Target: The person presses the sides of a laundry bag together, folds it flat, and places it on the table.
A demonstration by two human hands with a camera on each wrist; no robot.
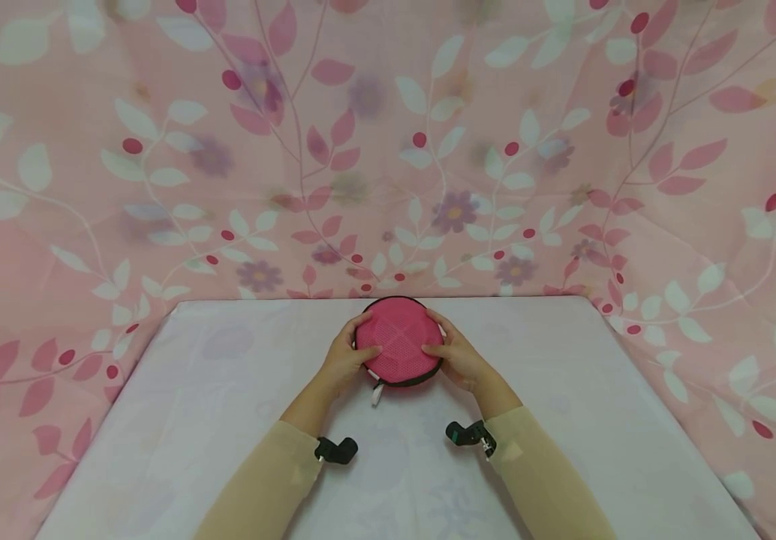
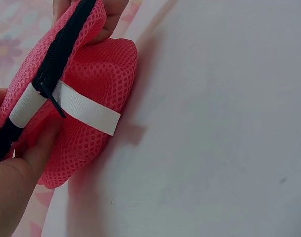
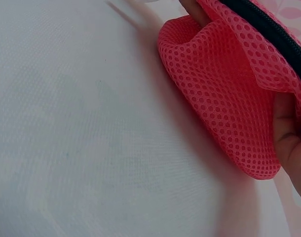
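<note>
Holding pouch [image 1: 399, 340] with left hand [image 1: 346, 360] and right hand [image 1: 457, 358], fingers curled round each side. Could slip out if either grip goes loose.

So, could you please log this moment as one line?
left hand: grips pouch edge | right hand: grips opposite edge | pink mesh pouch: on white table, zipper shut
</note>
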